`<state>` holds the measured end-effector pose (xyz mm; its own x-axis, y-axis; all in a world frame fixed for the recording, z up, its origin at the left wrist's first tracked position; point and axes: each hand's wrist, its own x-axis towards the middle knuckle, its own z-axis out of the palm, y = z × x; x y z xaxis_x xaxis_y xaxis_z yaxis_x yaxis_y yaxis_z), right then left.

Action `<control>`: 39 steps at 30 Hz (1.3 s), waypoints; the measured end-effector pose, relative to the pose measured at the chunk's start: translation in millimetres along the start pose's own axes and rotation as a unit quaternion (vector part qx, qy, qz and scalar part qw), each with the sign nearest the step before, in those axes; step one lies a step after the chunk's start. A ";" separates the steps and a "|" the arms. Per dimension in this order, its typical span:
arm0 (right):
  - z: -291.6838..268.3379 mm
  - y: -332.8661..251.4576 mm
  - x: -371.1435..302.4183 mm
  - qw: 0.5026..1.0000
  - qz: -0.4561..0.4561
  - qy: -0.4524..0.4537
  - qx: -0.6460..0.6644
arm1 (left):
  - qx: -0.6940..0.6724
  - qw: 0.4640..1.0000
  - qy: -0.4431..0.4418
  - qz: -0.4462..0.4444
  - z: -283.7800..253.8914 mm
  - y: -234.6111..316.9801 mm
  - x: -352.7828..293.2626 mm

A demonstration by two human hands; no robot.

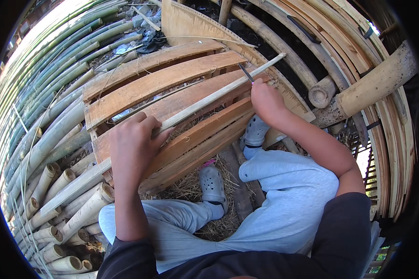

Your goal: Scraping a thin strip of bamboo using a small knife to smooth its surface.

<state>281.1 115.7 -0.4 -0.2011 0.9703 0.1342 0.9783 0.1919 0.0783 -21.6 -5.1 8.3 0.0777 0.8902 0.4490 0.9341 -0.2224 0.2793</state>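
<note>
A long pale bamboo strip (203, 103) runs slantwise from the lower left to the upper right, across a slatted wooden crate (167, 68). My left hand (134, 142) is closed round the strip near its middle, thumb along it. Toward the strip's far right end, my right hand (266, 100) is closed on a knife (246, 73). The dark blade points up and left and crosses the strip; whether its edge touches the strip is hard to tell. The knife's handle is hidden in my fist.
Many bamboo poles (46, 139) are stacked along the left. A thin wooden board (209, 26) stands behind the crate. Long planks (377, 116) and a thick bamboo pole (377, 83) are at the right. Straw and shavings (191, 186) lie round my grey clogs (212, 183).
</note>
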 end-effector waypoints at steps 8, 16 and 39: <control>-35.5 -61.7 -21.6 0.976 -0.180 -0.103 0.061 | 0.002 1.000 -0.004 -0.016 -1.7 -5.9 -4.4; -26.3 -51.9 -14.3 0.987 -0.140 -0.052 0.063 | 0.008 1.000 -0.003 -0.016 -0.1 -1.4 -1.2; 5.3 4.9 6.5 1.000 -0.024 0.008 -0.010 | -0.004 1.000 -0.001 -0.004 -0.3 -3.3 -2.2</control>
<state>284.8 123.7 -4.4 -0.2478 0.9579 0.1448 0.9665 0.2342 0.1052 -24.9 -6.5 6.6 0.0709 0.8927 0.4450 0.9322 -0.2180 0.2889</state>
